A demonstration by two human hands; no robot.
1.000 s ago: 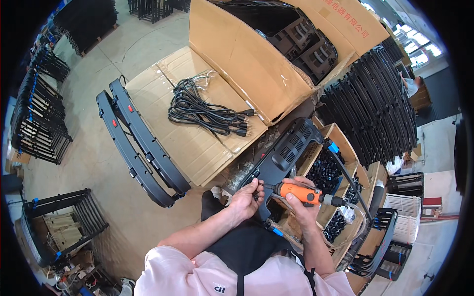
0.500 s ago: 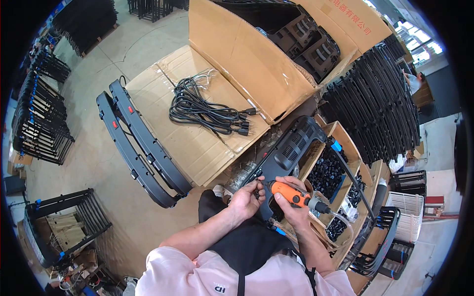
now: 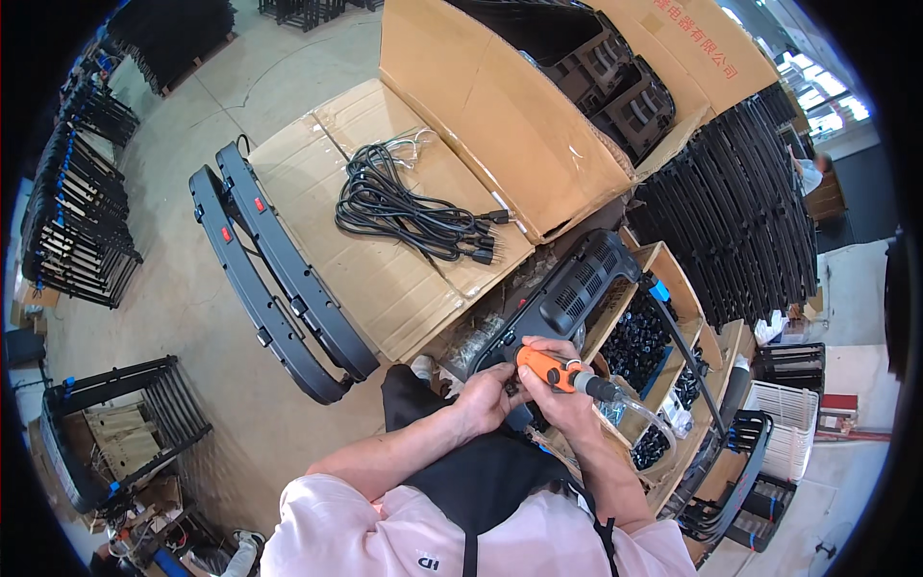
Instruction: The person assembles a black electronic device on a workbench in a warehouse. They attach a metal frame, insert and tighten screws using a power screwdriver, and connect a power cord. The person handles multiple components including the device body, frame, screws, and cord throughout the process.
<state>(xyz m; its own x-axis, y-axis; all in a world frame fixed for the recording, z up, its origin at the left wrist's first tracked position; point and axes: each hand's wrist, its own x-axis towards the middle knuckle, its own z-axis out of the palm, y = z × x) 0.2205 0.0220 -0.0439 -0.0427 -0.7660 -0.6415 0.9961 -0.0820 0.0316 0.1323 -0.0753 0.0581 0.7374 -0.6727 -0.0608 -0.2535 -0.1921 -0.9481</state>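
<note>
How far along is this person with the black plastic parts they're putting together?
Seemingly done: two long black panels lie on the floor. In hand: the right hand drives an orange power screwdriver into a vented black housing, steadied by the left hand. Left: a power cord bundle on the cardboard and boxes of housings look untouched.

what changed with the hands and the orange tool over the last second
The right hand has swung the orange power screwdriver round and drawn it in: its orange body now sits over the near end of the black vented panel, beside the left hand. The right hand kept its grip throughout, and the left stayed at the panel's near end. The cable bundle on the cardboard did not move.
</note>
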